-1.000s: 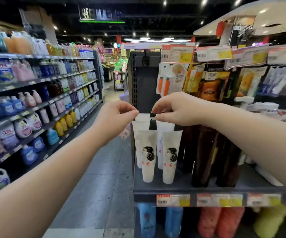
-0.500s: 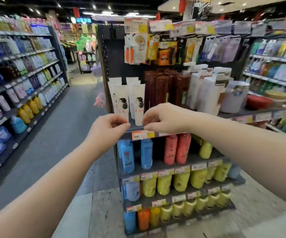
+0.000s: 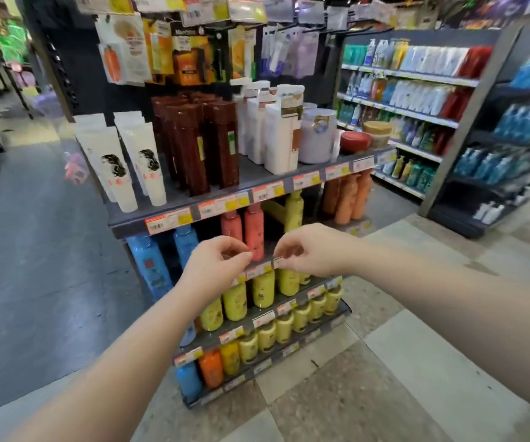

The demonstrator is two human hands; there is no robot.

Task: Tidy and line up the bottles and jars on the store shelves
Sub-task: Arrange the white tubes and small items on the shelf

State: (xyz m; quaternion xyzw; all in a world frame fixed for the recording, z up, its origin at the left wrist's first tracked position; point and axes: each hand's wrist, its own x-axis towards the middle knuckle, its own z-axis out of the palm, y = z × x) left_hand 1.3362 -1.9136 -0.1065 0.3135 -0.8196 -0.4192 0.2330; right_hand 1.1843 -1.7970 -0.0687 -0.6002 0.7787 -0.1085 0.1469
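Hovering before a dark metal store shelf unit (image 3: 126,226), two bare hands face its second tier. Tall blue plastic bottles (image 3: 149,266) stand at left. The left hand (image 3: 216,269) curls thumb to forefinger, gripping nothing. Pink plastic bottles (image 3: 254,231) stand behind. The right hand (image 3: 308,250) curls likewise, above yellow plastic bottles (image 3: 263,288).

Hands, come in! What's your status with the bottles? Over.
Left hand and right hand both empty, fingers curled, at dark metal shelf edge. Two pink plastic bottles upright just behind, untouched. Nothing blocking them.
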